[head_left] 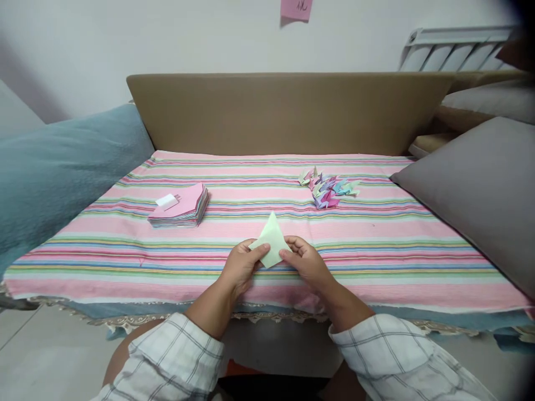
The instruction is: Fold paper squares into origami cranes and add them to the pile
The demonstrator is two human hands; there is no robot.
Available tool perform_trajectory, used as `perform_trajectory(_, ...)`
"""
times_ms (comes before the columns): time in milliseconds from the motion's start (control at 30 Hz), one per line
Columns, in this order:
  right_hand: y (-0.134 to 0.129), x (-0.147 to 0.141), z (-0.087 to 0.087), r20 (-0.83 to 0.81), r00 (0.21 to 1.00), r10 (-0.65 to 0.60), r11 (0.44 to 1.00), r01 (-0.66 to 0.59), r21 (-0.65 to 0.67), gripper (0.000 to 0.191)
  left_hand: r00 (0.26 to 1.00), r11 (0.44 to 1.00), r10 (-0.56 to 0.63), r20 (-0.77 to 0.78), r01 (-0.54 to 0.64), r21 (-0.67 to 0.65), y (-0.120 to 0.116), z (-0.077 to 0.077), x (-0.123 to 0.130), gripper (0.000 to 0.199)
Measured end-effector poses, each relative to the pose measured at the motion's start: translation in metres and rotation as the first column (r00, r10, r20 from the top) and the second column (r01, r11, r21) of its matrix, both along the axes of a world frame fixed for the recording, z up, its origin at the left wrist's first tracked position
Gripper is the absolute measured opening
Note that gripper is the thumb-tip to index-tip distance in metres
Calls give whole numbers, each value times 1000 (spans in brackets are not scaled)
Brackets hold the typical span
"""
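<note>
A pale green sheet of origami paper (272,236), folded to a kite-like shape with its point facing away from me, is held between both hands above the striped cloth. My left hand (244,262) pinches its left corner, thumb on top and fingers underneath. On the opposite corner my right hand (307,259) has the same kind of grip, thumb pressed on the paper. Beyond my right hand lies a pile of folded paper cranes (328,190) in pink, purple, green and blue. A stack of square paper (184,209), pink on top, sits to the left.
A white charger plug (167,201) rests on the paper stack. The striped cloth (251,184) covers the sofa seat, with a brown backrest (284,114) behind it. A blue armrest (75,161) stands left, a grey cushion (472,189) right. A pink note (296,9) hangs on the wall.
</note>
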State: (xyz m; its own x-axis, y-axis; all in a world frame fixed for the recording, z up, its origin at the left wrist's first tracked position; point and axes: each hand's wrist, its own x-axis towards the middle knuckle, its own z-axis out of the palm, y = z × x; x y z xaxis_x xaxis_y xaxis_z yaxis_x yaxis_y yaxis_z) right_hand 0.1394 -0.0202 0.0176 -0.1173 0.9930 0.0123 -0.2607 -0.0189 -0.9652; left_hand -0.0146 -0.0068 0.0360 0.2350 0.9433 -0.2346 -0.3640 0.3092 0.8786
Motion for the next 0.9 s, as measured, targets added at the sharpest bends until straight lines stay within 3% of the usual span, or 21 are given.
perform_trajectory(133,6,11,6,-56,998,-37,998,34,-62,61,940,961,-263,-215,275,28,2,4,-10,31)
perform_trajectory(200,7,13,5,-13,997,-80,995,79,-67,52,917,954,-265,-299,295,59,3,4,-14,37)
perform_trajectory(333,11,12,-6,144,981,-128,985,143,-101,34,858,949,-153,-490,266,169,11,2,-20,60)
perform_trajectory(433,14,10,-12,279,953,-115,982,151,-113,31,703,925,10,-711,264,273,22,-3,-27,60)
perform_trajectory(533,16,8,-14,418,904,-87,987,135,-85,23,433,886,190,-881,311,344,30,-7,-29,57)
perform_trajectory(600,16,7,-13,558,825,-92,992,122,-17,17,252,829,329,-910,384,406,30,-8,-27,53)
perform_trajectory(667,16,8,-11,696,704,-141,990,111,88,14,119,712,488,-865,520,472,24,-8,-23,43)
perform_trajectory(733,16,10,-9,791,582,-187,982,81,172,13,77,568,558,-826,690,448,14,-10,-17,30)
perform_trajectory(800,14,13,-6,860,457,-227,972,44,233,13,75,439,510,-857,834,335,2,-16,-14,30)
perform_trajectory(900,10,18,-3,906,263,-331,936,-26,350,19,31,428,507,-862,859,282,-12,-32,-14,58)
